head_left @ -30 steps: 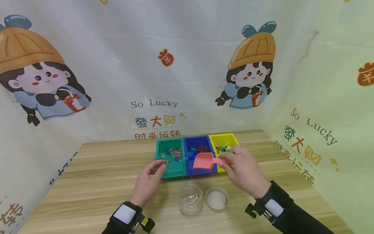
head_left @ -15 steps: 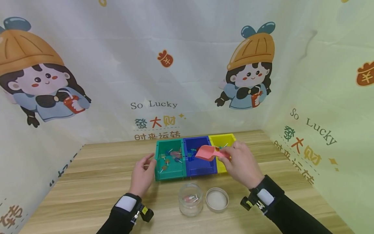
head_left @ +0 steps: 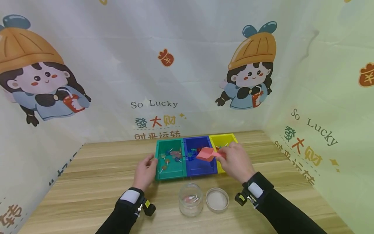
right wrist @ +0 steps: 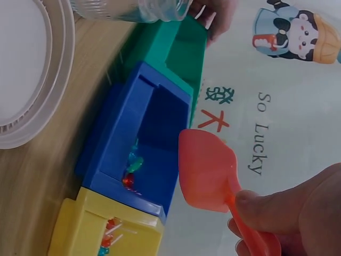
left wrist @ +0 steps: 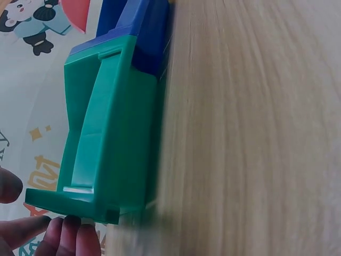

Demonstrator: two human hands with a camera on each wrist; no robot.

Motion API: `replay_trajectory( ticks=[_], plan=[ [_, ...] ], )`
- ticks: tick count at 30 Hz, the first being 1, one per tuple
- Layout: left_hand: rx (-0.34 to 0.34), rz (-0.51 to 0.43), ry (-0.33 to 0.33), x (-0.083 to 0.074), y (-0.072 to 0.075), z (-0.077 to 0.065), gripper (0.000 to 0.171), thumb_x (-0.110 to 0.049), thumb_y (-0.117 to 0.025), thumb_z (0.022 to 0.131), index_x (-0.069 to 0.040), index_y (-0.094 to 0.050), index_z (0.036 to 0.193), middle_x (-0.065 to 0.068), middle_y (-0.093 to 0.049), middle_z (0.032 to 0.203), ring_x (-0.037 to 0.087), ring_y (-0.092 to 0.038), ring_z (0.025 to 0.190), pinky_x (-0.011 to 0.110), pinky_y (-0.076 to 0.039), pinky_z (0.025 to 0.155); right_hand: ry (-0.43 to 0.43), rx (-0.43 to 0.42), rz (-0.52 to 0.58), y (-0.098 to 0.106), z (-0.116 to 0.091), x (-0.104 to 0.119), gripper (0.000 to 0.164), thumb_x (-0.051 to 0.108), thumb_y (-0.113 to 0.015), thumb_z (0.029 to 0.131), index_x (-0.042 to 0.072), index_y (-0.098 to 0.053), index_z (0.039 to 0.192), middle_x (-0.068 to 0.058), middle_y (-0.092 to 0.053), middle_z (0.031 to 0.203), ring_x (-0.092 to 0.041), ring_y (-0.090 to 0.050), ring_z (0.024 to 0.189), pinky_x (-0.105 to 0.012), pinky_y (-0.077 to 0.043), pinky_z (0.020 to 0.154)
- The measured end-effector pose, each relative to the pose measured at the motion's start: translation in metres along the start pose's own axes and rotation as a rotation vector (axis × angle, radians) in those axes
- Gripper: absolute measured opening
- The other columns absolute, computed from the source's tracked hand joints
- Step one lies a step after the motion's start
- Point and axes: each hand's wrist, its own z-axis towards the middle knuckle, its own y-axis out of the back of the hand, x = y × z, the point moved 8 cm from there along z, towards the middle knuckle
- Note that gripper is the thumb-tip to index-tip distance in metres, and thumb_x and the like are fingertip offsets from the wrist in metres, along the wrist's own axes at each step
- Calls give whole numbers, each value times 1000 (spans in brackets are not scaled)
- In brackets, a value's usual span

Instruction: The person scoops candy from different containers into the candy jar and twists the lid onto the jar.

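Note:
My right hand (head_left: 237, 162) pinches the handle of a pink scoop (head_left: 205, 154) and holds it above the blue bin (head_left: 201, 169). The scoop's bowl looks empty in the right wrist view. On the far left, my left hand (head_left: 145, 172) touches the outer end wall of the green bin (head_left: 172, 174); in the left wrist view its fingertips (left wrist: 69, 229) lie against that wall, with the thumb apart. Small lollipop-shaped pieces (head_left: 177, 159) on white sticks lie in the green bin. More coloured pieces lie in the blue bin and the yellow bin (head_left: 223, 139), partly hidden by the right hand.
In front of the bins stands a clear jar (head_left: 190, 208) with a few stick pieces at its bottom. Its round lid (head_left: 217, 200) lies just to the right on the wooden table (head_left: 87, 182). A printed cloth (head_left: 193, 71) closes off the back and sides.
My left hand has moved from over the green bin's front left to its outer left side, uncovering an orange piece. The scoop has shifted slightly right and tilted in my right hand.

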Motion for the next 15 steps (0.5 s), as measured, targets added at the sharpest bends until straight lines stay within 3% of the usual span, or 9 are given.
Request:
replay_trajectory(
  ticks=[7,11,15],
  plan=[
    [9,-12,27,2,-3,1,52,-28,-51,115,3,-56,156,31,-68,139,42,-62,127,56,-54,105,13,10,-44,-17,7,5,27,21,-87,96,0,-83,112,-9,-64,85,-24,-51,85,-33,-43,75],
    [32,-38,33,5,-5,1,53,-28,-49,116,4,-53,158,30,-61,154,46,-55,147,62,-47,122,14,27,-86,-31,14,9,25,23,-86,96,1,-85,108,-9,-70,86,-24,-53,84,-36,-49,80],
    [61,-50,51,8,-7,1,54,-30,-48,117,1,-52,160,25,-50,165,45,-42,159,61,-35,131,-8,59,-139,-41,22,13,17,19,-81,96,3,-84,96,-12,-70,89,-27,-57,86,-42,-56,84]
  ],
)
